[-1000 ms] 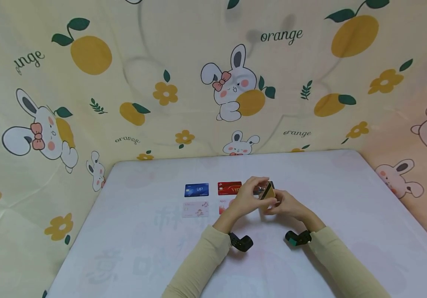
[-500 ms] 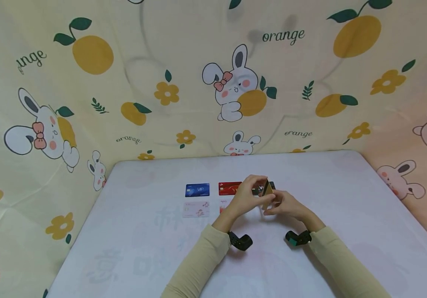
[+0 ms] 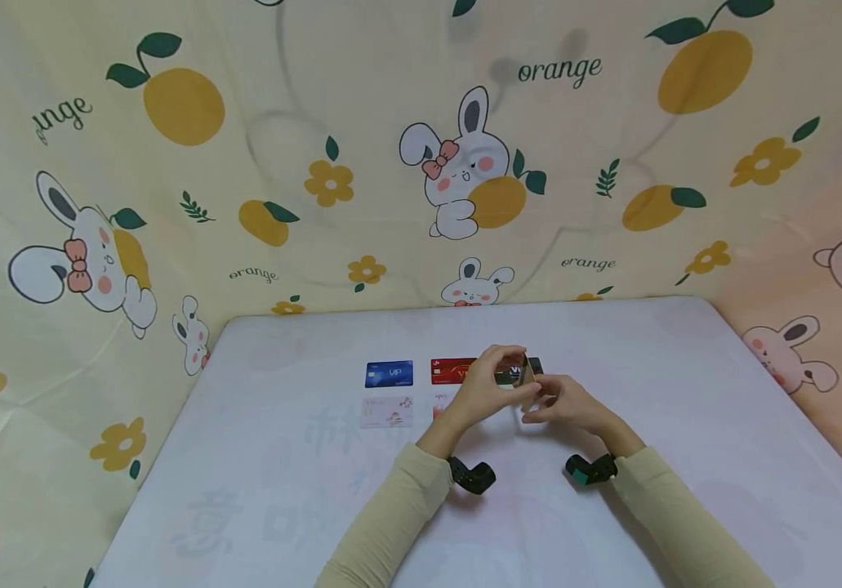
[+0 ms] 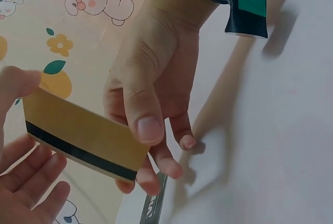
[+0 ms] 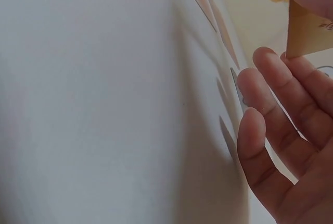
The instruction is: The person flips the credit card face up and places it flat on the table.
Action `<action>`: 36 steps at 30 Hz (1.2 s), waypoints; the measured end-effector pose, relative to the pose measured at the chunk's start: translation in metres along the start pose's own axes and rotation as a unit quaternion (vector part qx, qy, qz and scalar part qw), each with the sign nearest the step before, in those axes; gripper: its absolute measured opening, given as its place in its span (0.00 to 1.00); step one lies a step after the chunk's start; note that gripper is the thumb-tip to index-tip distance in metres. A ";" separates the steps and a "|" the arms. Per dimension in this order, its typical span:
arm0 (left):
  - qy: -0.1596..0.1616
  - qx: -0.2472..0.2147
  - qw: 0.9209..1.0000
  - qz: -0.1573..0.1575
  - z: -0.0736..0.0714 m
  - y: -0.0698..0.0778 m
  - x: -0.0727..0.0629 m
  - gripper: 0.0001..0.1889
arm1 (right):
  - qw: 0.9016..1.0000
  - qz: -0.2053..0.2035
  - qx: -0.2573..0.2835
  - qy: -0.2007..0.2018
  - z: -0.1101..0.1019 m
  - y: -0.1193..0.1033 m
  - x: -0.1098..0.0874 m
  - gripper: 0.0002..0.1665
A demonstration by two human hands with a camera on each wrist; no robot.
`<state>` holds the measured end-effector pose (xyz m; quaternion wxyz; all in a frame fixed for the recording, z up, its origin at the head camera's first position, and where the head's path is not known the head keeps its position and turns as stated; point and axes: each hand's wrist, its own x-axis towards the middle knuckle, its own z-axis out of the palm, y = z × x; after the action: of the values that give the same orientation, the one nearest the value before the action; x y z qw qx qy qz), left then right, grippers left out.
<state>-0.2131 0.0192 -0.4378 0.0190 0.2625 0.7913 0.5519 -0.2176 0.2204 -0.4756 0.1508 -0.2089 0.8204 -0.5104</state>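
Observation:
Above the table, a gold card (image 4: 86, 130) with a black stripe is stretched between both hands. My left hand (image 3: 489, 388) pinches one end, thumb on the upper edge and fingers below. At the other end, the thumb and forefinger of my right hand (image 3: 575, 404) grip a corner, its other fingers loosely bent. From the head view the gold card stands nearly edge-on. Behind it on the table lies a black card (image 3: 534, 365), partly hidden. A red card (image 3: 450, 371) and a pale card with red print (image 3: 441, 403) are partly covered by my left hand.
Farther left lie a blue VIP card (image 3: 389, 374) and, in front of it, a pink card (image 3: 387, 412). The white table (image 3: 259, 457) runs back to a patterned cloth (image 3: 362, 98). Dark cameras sit on both wrists.
The gold card has turned from showing its face to nearly edge-on in the head view, and more of the black card shows behind it. Both hands stay almost in place.

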 end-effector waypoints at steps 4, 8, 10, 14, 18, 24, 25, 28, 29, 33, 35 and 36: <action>0.004 0.002 1.000 -0.002 -0.001 0.000 0.000 0.27 | 1.000 -0.005 -0.011 0.007 -0.002 0.002 0.000 0.26; 0.009 0.005 1.000 0.002 -0.002 0.001 -0.001 0.27 | 1.000 0.002 -0.018 0.013 -0.004 0.002 -0.001 0.28; 0.010 0.007 1.000 0.003 -0.002 0.001 -0.001 0.27 | 1.000 0.004 -0.018 0.014 -0.005 0.002 -0.001 0.29; 0.009 0.002 1.000 0.008 -0.003 0.002 -0.001 0.27 | 1.000 0.004 -0.007 0.014 -0.007 0.002 -0.002 0.32; 0.007 0.001 1.000 0.010 -0.004 0.001 -0.001 0.28 | 1.000 -0.006 -0.005 0.008 -0.009 0.005 -0.002 0.34; 0.011 0.001 1.000 0.016 -0.004 0.000 -0.002 0.28 | 1.000 -0.015 -0.006 0.012 -0.010 0.007 -0.002 0.33; 0.011 0.000 1.000 0.017 -0.004 -0.001 -0.002 0.28 | 1.000 -0.015 -0.003 0.013 -0.011 0.007 -0.003 0.33; 0.012 -0.003 1.000 0.024 -0.004 -0.002 -0.002 0.28 | 1.000 -0.012 0.006 0.009 -0.012 0.007 -0.003 0.33; 0.013 -0.005 1.000 0.025 -0.004 -0.002 -0.002 0.28 | 1.000 -0.010 0.010 0.009 -0.012 0.007 -0.003 0.34; 0.013 -0.005 0.999 0.029 -0.005 -0.003 -0.003 0.28 | 1.000 -0.008 0.007 0.011 -0.013 0.007 -0.004 0.33; 0.014 -0.004 0.999 0.030 -0.005 -0.003 -0.003 0.29 | 1.000 -0.003 0.003 0.016 -0.014 0.007 -0.004 0.33; 0.014 -0.003 0.999 0.031 -0.005 -0.004 -0.003 0.29 | 1.000 -0.002 0.000 0.017 -0.015 0.007 -0.004 0.33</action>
<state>-0.2137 0.0123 -0.4398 -0.0087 0.2790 0.7810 0.5588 -0.2220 0.2363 -0.4752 0.1361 -0.2020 0.8221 -0.5146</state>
